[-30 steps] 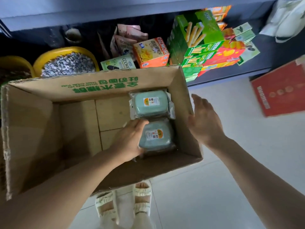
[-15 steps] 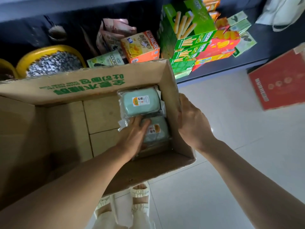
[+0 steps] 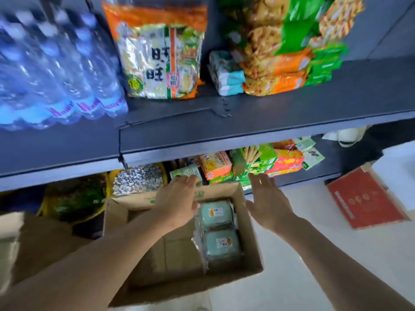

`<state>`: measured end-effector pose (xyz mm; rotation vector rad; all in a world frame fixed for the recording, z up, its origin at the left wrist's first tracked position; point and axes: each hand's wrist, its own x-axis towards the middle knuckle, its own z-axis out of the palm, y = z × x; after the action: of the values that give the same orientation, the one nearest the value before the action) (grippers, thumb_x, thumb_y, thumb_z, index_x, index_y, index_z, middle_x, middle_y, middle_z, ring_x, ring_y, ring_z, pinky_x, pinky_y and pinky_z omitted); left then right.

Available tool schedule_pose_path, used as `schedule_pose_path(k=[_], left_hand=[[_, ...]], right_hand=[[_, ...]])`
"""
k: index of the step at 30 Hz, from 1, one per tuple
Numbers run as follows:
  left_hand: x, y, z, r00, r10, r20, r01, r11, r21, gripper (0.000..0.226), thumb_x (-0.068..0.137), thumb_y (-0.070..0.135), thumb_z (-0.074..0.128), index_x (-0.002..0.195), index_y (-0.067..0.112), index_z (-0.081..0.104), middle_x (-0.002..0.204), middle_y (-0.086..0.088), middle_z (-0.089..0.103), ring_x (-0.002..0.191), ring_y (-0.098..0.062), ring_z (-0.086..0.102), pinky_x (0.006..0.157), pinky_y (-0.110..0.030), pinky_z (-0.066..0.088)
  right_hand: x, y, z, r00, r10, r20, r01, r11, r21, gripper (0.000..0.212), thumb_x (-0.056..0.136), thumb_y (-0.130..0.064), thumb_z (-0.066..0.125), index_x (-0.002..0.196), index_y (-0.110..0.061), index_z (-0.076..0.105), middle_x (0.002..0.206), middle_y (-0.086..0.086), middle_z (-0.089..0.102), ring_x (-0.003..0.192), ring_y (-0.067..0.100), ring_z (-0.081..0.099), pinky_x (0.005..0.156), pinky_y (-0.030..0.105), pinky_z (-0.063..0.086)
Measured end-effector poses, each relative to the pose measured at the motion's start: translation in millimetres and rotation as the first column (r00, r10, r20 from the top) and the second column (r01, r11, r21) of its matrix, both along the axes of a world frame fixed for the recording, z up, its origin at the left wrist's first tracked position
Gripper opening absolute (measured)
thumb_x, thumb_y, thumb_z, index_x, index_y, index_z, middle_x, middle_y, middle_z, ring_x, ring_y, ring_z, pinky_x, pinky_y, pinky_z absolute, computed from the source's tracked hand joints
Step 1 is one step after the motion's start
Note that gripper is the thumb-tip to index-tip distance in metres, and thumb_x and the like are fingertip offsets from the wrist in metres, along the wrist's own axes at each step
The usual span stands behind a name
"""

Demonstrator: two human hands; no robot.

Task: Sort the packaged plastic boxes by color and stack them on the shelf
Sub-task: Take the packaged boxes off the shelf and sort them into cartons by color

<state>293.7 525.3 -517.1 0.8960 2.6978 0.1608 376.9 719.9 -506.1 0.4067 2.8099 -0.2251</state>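
Two teal plastic boxes in clear wrap lie in the right part of an open cardboard carton [image 3: 251, 243] on the floor: the far box [image 3: 216, 213] and the near box [image 3: 222, 244]. My left hand [image 3: 177, 203] hovers above the carton's far flap, fingers straight, holding nothing. My right hand [image 3: 267, 203] is spread open above the carton's right wall, also holding nothing. Neither hand touches a box. The dark shelf board [image 3: 269, 117] runs across the view above the carton.
On the shelf board stand a pack of water bottles [image 3: 51, 70], a snack bag [image 3: 161, 57] and stacked snack packs [image 3: 278, 63]. Below it are yellow tubs [image 3: 74, 198] and biscuit boxes [image 3: 258, 164]. A red carton [image 3: 363, 196] lies on the floor at right.
My view has tilted up to take in the shelf. My left hand has left the near teal box and risen; my right hand has come off the carton's wall.
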Motion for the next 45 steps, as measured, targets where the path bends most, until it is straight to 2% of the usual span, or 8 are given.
schedule_pose_path(k=[5, 10, 18, 24, 30, 37, 41, 45], left_hand=[[-22.3, -41.1, 138.2, 0.992, 0.103, -0.077, -0.095, 0.991, 0.098, 0.057, 0.09, 0.036, 0.057, 0.14, 0.021, 0.032, 0.135, -0.001, 0.049, 0.121, -0.022, 0.05, 0.084, -0.035, 0.046], [-35.4, -87.3, 265.6, 0.963, 0.133, -0.234, -0.1, 0.984, 0.145, 0.052, 0.09, 0.041, 0.055, 0.134, 0.022, 0.037, 0.119, -0.001, 0.057, 0.112, -0.023, 0.055, 0.08, -0.036, 0.048], [-44.5, -151.3, 406.3, 0.872, 0.221, -0.437, -0.094, 0.951, 0.295, 0.038, 0.087, 0.034, 0.055, 0.121, 0.022, 0.044, 0.114, 0.002, 0.06, 0.109, -0.025, 0.057, 0.081, -0.034, 0.047], [-63.0, -179.4, 450.5, 0.806, 0.271, -0.526, -0.09, 0.935, 0.343, 0.04, 0.088, 0.035, 0.057, 0.125, 0.023, 0.045, 0.124, 0.001, 0.055, 0.116, -0.023, 0.052, 0.082, -0.035, 0.047], [-96.8, -179.1, 467.0, 0.78, 0.308, -0.544, -0.125, 0.929, 0.347, 0.041, 0.089, 0.036, 0.056, 0.124, 0.02, 0.043, 0.118, -0.001, 0.054, 0.113, -0.023, 0.049, 0.08, -0.033, 0.045], [-142.6, -171.4, 477.6, 0.694, 0.359, -0.624, -0.15, 0.92, 0.363, 0.05, 0.087, 0.031, 0.058, 0.133, 0.023, 0.041, 0.133, 0.0, 0.045, 0.125, -0.023, 0.04, 0.1, -0.034, 0.037], [-176.8, -165.1, 493.5, 0.624, 0.403, -0.669, -0.198, 0.91, 0.364, 0.059, 0.087, 0.031, 0.059, 0.139, 0.02, 0.034, 0.141, -0.005, 0.036, 0.129, -0.026, 0.035, 0.102, -0.037, 0.031], [-214.0, -156.5, 508.0, 0.598, 0.46, -0.657, -0.263, 0.886, 0.381, 0.062, 0.087, 0.034, 0.06, 0.14, 0.018, 0.03, 0.143, -0.012, 0.03, 0.13, -0.031, 0.033, 0.103, -0.041, 0.032]], right_hand=[[-33.1, -35.0, 129.1, 0.978, 0.119, -0.173, -0.103, 0.99, 0.101, 0.066, 0.092, -0.032, 0.052, 0.146, -0.011, 0.021, 0.145, 0.011, 0.03, 0.133, 0.029, 0.028, 0.106, 0.036, 0.034], [-50.4, -79.2, 255.1, 0.924, 0.175, -0.34, -0.125, 0.979, 0.162, 0.065, 0.092, -0.035, 0.053, 0.146, -0.013, 0.022, 0.147, 0.01, 0.026, 0.136, 0.028, 0.024, 0.104, 0.036, 0.036], [-78.3, -131.5, 393.0, 0.795, 0.244, -0.555, -0.147, 0.966, 0.215, 0.067, 0.089, -0.031, 0.058, 0.145, -0.013, 0.026, 0.145, 0.009, 0.03, 0.133, 0.028, 0.029, 0.107, 0.036, 0.033], [-114.0, -141.3, 437.8, 0.759, 0.325, -0.564, -0.291, 0.945, 0.152, 0.08, 0.087, -0.031, 0.062, 0.151, -0.017, 0.015, 0.154, 0.004, 0.02, 0.14, 0.025, 0.02, 0.112, 0.039, 0.027], [-176.8, -134.9, 463.8, 0.761, 0.439, -0.478, -0.45, 0.888, 0.099, 0.1, 0.076, -0.027, 0.074, 0.152, -0.026, 0.008, 0.159, -0.004, 0.013, 0.144, 0.016, 0.013, 0.113, 0.032, 0.027], [-243.7, -142.3, 478.1, 0.816, 0.526, -0.239, -0.522, 0.849, 0.084, 0.11, 0.078, -0.011, 0.073, 0.151, -0.03, -0.006, 0.16, -0.001, 0.004, 0.146, 0.02, 0.008, 0.114, 0.032, 0.02], [-264.6, -145.8, 479.0, 0.819, 0.542, -0.188, -0.533, 0.84, 0.1, 0.11, 0.073, -0.009, 0.076, 0.151, -0.034, 0.002, 0.155, 0.001, 0.019, 0.139, 0.024, 0.026, 0.108, 0.034, 0.035], [-269.9, -143.1, 476.8, 0.779, 0.591, -0.21, -0.583, 0.805, 0.107, 0.108, 0.065, -0.021, 0.085, 0.148, -0.031, 0.017, 0.14, -0.001, 0.028, 0.13, 0.022, 0.029, 0.106, 0.035, 0.035]])
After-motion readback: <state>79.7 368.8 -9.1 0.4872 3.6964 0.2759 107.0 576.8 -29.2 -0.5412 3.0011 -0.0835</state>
